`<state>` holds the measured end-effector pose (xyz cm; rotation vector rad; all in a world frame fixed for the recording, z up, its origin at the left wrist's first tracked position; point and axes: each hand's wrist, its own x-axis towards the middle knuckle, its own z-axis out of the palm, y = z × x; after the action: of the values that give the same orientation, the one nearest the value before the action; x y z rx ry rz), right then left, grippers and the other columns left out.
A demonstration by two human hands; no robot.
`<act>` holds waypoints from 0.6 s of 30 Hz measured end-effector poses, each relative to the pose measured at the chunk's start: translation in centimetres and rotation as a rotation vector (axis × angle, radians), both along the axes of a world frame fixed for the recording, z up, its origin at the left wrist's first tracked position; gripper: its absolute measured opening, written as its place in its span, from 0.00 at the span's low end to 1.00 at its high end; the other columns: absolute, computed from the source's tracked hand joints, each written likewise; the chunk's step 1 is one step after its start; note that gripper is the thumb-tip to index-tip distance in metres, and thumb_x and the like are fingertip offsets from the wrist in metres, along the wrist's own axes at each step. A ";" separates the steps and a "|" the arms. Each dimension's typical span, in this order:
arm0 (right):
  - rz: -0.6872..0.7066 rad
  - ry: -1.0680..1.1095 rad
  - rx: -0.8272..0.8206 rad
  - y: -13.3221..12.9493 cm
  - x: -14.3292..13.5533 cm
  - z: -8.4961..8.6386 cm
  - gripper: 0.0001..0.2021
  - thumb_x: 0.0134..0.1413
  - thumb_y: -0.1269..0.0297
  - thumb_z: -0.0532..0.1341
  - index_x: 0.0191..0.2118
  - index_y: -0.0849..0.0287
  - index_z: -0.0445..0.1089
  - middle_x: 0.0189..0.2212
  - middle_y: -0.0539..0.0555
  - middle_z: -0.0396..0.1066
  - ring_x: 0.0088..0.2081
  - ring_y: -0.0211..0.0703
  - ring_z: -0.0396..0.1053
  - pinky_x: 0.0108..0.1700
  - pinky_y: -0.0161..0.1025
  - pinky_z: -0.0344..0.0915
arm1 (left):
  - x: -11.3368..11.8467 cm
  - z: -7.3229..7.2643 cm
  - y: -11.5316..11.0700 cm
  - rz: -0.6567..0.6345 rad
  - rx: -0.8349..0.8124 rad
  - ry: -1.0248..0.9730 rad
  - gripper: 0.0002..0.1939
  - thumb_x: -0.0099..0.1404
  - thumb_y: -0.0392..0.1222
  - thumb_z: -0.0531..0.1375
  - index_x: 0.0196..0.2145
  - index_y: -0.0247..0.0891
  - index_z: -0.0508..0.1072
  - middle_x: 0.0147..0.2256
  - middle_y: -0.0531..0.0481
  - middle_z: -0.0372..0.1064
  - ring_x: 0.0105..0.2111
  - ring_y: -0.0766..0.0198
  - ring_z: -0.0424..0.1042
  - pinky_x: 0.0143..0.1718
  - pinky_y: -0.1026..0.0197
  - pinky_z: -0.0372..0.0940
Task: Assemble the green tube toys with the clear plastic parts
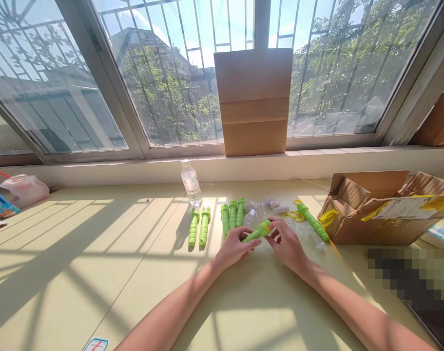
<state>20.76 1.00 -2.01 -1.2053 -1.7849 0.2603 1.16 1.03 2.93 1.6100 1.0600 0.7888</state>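
Observation:
My left hand point(237, 246) is wrapped round the lower part of a green ribbed tube point(257, 231), which is tilted up to the right. At the tube's upper end, by a yellow band, are the pinched fingers of my right hand point(286, 242). Just beyond my left hand lie several green tubes point(232, 213) side by side. Two more green tubes with clear tops point(204, 226) lie further left. Clear plastic caps point(271, 203) are scattered behind my hands. Another green tube point(313, 220) with a yellow loop lies to the right.
A water bottle point(190, 183) stands behind the left tubes. An open cardboard box point(386, 219) sits at the right, with yellow loops at its edge. A cardboard sheet point(254, 102) leans against the window. A pink bag point(25, 189) and a blue packet point(0, 202) lie far left.

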 end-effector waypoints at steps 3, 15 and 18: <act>-0.002 -0.007 0.017 0.1 0.1 0.0 0.03 0.56 0.68 0.56 0.36 0.54 0.60 0.51 0.57 0.71 0.27 0.37 0.73 0.28 0.38 0.69 | -0.1 -0.2 0.1 0.013 -0.020 -0.027 0.19 0.57 0.55 0.66 0.38 0.39 0.71 0.24 0.53 0.70 0.14 0.71 0.62 0.14 0.68 0.54; -0.069 -0.078 0.082 -0.2 -0.2 0.2 0.05 0.53 0.71 0.55 0.35 0.54 0.59 0.50 0.57 0.73 0.26 0.38 0.72 0.30 0.38 0.69 | 0.3 -0.7 0.0 -0.025 -0.041 -0.013 0.23 0.61 0.61 0.62 0.40 0.37 0.71 0.27 0.50 0.74 0.17 0.69 0.68 0.16 0.68 0.57; -0.091 -0.078 0.092 -0.2 -0.3 0.1 0.06 0.53 0.72 0.55 0.35 0.54 0.60 0.49 0.56 0.74 0.26 0.39 0.72 0.31 0.39 0.69 | 0.4 -0.7 -0.1 -0.010 0.048 0.029 0.20 0.63 0.58 0.59 0.39 0.37 0.74 0.29 0.51 0.74 0.19 0.68 0.69 0.20 0.66 0.61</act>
<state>20.47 0.83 -1.95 -1.2421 -1.7832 0.0782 1.52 0.91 2.24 1.6706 1.0599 0.7918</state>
